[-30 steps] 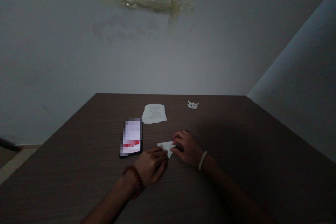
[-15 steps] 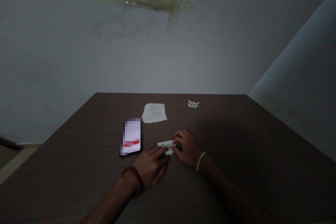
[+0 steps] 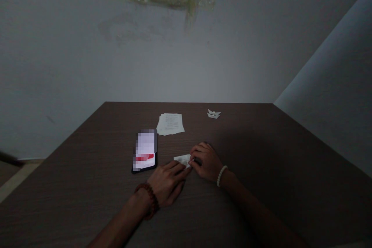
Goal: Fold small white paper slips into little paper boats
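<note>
A small folded piece of white paper (image 3: 182, 159) lies on the table in front of me, partly hidden under my fingers. My left hand (image 3: 166, 183), with a reddish-brown beaded bracelet at the wrist, rests palm down with its fingers stretched over the paper's lower left part. At the paper's right end, my right hand (image 3: 205, 162) has thumb and fingers pinched together on its edge. A pale beaded bracelet circles that wrist. The fingertips of both hands nearly meet over the paper.
Left of the paper lies a phone (image 3: 145, 151) with a lit, blurred screen. A stack of printed paper sheets (image 3: 171, 124) sits farther back. Small folded paper boats (image 3: 214, 114) stand near the far edge of the dark wooden table (image 3: 247, 124), which meets a wall (image 3: 186, 66).
My left fingers have slid slightly right and up over the paper, covering its lower point, which showed earlier. My right hand keeps its pinch at nearly the same place.
</note>
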{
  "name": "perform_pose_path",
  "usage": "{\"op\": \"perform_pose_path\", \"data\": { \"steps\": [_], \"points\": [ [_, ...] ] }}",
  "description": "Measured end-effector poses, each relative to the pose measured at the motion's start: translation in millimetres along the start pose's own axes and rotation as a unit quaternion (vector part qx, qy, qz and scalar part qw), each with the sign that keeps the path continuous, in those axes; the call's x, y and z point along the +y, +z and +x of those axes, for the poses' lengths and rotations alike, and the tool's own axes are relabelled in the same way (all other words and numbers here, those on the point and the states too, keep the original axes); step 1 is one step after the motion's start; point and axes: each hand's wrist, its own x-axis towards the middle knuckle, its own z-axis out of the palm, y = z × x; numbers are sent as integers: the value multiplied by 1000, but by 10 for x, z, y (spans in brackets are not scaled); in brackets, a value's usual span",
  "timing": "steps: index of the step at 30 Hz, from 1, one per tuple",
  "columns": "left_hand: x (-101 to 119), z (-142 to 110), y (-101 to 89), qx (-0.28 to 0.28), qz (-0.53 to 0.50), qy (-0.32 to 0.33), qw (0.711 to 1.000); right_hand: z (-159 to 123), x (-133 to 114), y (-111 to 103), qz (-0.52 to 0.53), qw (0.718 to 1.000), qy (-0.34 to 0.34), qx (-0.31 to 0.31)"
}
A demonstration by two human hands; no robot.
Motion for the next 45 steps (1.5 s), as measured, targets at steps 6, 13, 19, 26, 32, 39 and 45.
{"op": "perform_pose_path", "data": {
  "steps": [6, 13, 19, 26, 32, 39, 45],
  "points": [
    [18, 5, -31, -30, -2, -12, 999, 13, -54, -5, -13, 1000, 18, 2],
    [39, 27, -44, -27, -12, -20, 999, 9, -84, -9, -15, 999, 33, 1],
    [28, 21, -38, -19, -33, -17, 999, -15, 21, -36, 28, 1000, -9, 5],
    [-13, 2, 5, 1, -53, -2, 999, -26, 124, -76, 80, 994, -59, -39],
    [-16, -8, 37, -17, -30, -28, 999, -37, 143, -161, 100, 988, -89, -81],
    [-22, -21, 63, -2, -31, -31, 999, -45, 116, -225, 82, 986, -99, -101],
    [-47, -21, 54, 28, -58, -5, 998, -31, 53, -128, 83, 993, -66, -59]
  ]
}}
